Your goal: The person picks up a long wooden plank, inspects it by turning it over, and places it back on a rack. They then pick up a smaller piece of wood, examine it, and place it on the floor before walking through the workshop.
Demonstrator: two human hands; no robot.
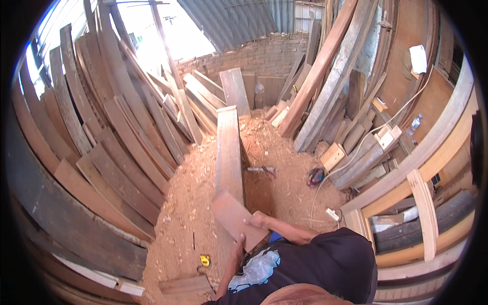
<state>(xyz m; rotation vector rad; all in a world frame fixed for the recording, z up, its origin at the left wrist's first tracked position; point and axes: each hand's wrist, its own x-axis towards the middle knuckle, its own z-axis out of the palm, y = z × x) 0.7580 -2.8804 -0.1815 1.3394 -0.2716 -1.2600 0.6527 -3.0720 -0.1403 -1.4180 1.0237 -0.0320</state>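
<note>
Matt reddish wooden board (235,218), rough long plank (229,152), loose sawdust floor (185,203)

Single head-worn fisheye view, looking steeply down and forward from above the person's chest; hands close at the lower centre, sawdust floor (284,188) below, brick wall (254,56) far ahead

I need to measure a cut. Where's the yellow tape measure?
In the head view, the tape measure lies on the sawdust floor at lower centre, just left of the person's left hand, which grips the short board.

Woodworking shed, planks (101,127) stacked against walls, sawdust floor (188,203), corrugated roof (239,20), probably a power tool (315,177)
</note>
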